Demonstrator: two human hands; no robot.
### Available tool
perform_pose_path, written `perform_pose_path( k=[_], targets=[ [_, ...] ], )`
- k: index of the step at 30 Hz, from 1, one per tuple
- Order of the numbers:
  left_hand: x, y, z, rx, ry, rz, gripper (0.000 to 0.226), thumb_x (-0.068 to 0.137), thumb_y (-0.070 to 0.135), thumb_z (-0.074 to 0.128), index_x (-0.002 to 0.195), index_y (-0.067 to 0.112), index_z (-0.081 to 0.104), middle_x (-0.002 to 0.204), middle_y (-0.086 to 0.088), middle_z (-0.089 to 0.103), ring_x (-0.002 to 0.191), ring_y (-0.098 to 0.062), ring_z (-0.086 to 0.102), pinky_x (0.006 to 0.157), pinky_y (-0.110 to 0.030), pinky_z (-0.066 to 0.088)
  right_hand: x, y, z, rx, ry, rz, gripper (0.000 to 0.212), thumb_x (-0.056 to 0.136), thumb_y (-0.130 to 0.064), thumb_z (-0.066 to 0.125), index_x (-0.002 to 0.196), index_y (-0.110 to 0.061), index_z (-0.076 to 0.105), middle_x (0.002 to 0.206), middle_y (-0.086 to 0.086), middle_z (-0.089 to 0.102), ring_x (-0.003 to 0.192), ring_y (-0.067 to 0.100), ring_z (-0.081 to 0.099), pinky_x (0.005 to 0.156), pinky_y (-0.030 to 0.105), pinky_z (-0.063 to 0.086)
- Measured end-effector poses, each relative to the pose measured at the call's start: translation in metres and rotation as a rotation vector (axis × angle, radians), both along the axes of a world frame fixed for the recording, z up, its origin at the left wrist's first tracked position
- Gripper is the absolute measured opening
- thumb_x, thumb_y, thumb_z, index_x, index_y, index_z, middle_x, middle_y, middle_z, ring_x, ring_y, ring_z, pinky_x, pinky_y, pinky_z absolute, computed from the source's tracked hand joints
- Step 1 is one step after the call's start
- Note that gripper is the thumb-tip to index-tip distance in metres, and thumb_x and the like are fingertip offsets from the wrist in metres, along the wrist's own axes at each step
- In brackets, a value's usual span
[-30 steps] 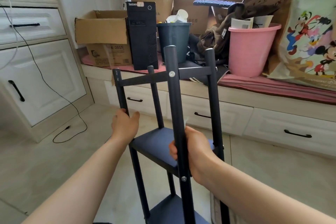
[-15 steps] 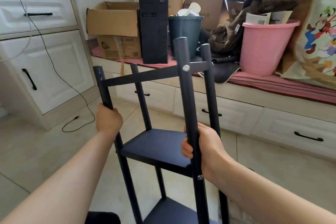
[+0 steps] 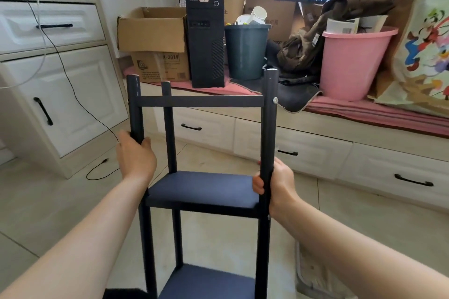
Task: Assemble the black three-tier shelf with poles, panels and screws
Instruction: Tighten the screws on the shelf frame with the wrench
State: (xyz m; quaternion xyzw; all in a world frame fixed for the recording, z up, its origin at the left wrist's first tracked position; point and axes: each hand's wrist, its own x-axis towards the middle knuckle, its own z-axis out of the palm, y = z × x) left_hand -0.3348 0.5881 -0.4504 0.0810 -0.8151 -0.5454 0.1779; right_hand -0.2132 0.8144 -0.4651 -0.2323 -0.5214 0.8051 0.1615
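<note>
**Shelf held upright by both front poles**

I see the black shelf standing upright in front of me over the tiled floor, its front face square to the camera. My left hand grips the front left pole, fingers wrapped round it between the top and middle tiers. My right hand grips the front right pole lower down, just above the middle panel, with fingertips showing on the pole's inner side. The top panel appears edge-on as a bar between the two front poles. A silver screw sits in the right pole at top-panel level. The bottom panel is partly visible at the lower edge. One rear pole shows behind the left side; the other rear pole I cannot see.

Behind the shelf, a bench holds a cardboard box, a black computer tower, a dark bin and a pink bucket.
</note>
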Motion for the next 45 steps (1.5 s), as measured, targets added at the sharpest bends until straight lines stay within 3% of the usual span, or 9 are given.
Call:
perform_pose_path(
  k=[6,14,19,23,28,32,35,41,45],
  targets=[
    [0.014,0.015,0.012,0.013,0.264,-0.159,0.015,0.102,0.021,0.055,0.109,0.018,0.042,0.106,-0.012,0.056,0.097,-0.035,0.056,0.08,-0.044,0.047,-0.03,0.037,0.004,-0.009,0.058,-0.215,0.019,0.098,-0.004,0.036,0.082,-0.013,0.043,0.059,0.007,0.032,0.042,0.021,0.036,0.041,0.026,0.027],
    [0.039,0.035,0.033,-0.003,0.444,-0.386,0.017,0.101,0.032,0.057,0.109,0.037,0.043,0.093,0.001,0.055,0.075,-0.032,0.056,0.068,-0.052,0.052,-0.04,0.068,-0.002,-0.095,0.018,-0.329,0.023,0.093,-0.002,0.029,0.076,-0.012,0.041,0.061,0.01,0.038,0.045,0.021,0.038,0.039,0.023,0.03],
    [0.046,0.045,0.03,0.036,0.485,-0.426,0.018,0.1,0.029,0.059,0.111,0.031,0.044,0.085,0.025,0.054,0.062,-0.01,0.048,0.06,-0.028,0.043,-0.041,0.078,-0.01,-0.118,0.027,-0.331,0.017,0.094,-0.004,0.03,0.084,-0.013,0.041,0.064,0.008,0.036,0.046,0.019,0.039,0.044,0.027,0.03],
    [0.054,0.052,0.024,0.035,0.509,-0.435,0.02,0.1,0.024,0.061,0.106,0.032,0.044,0.085,0.028,0.053,0.061,-0.006,0.047,0.058,-0.015,0.042,-0.045,0.086,-0.011,-0.123,0.043,-0.389,0.023,0.099,-0.005,0.033,0.081,-0.012,0.046,0.06,0.006,0.042,0.045,0.018,0.044,0.043,0.026,0.037],
    [0.059,0.059,0.019,0.022,0.53,-0.371,0.019,0.099,0.023,0.062,0.107,0.028,0.045,0.085,0.031,0.055,0.07,0.0,0.054,0.063,-0.007,0.041,-0.049,0.102,0.003,0.02,-0.047,-0.346,0.024,0.103,-0.019,0.041,0.086,-0.017,0.057,0.063,0.004,0.065,0.06,0.016,0.06,0.06,0.03,0.047],
    [0.063,0.069,0.017,-0.017,0.539,-0.345,0.018,0.099,0.028,0.061,0.107,0.031,0.045,0.084,0.024,0.056,0.075,0.0,0.056,0.065,-0.007,0.04,-0.045,0.117,0.014,0.201,-0.117,-0.488,0.027,0.1,-0.016,0.047,0.079,-0.015,0.065,0.073,0.0,0.06,0.067,0.015,0.055,0.068,0.033,0.051],
    [0.068,0.078,0.017,-0.043,0.542,-0.353,0.018,0.098,0.032,0.06,0.108,0.03,0.046,0.084,0.021,0.055,0.075,0.002,0.056,0.065,-0.006,0.04,-0.035,0.123,0.026,0.367,-0.126,-0.597,0.028,0.102,-0.027,0.047,0.088,-0.022,0.071,0.062,-0.007,0.047,0.055,0.011,0.039,0.056,0.029,0.039],
    [0.076,0.096,0.022,-0.015,0.538,-0.38,0.021,0.096,0.024,0.065,0.107,0.027,0.047,0.087,0.022,0.055,0.076,0.004,0.056,0.067,-0.004,0.041,-0.017,0.083,0.05,0.495,0.073,-0.426,0.024,0.1,-0.025,0.053,0.089,-0.023,0.075,0.057,-0.018,0.053,0.061,0.004,0.048,0.062,0.018,0.041],
    [0.083,0.111,0.025,0.002,0.505,-0.435,0.025,0.094,0.02,0.068,0.109,0.023,0.049,0.091,0.021,0.057,0.087,0.008,0.058,0.074,-0.003,0.042,-0.008,0.052,0.055,0.497,0.089,-0.155,0.022,0.098,-0.018,0.057,0.085,-0.017,0.075,0.064,0.004,0.045,0.065,0.019,0.041,0.068,0.031,0.042]
  ],
)
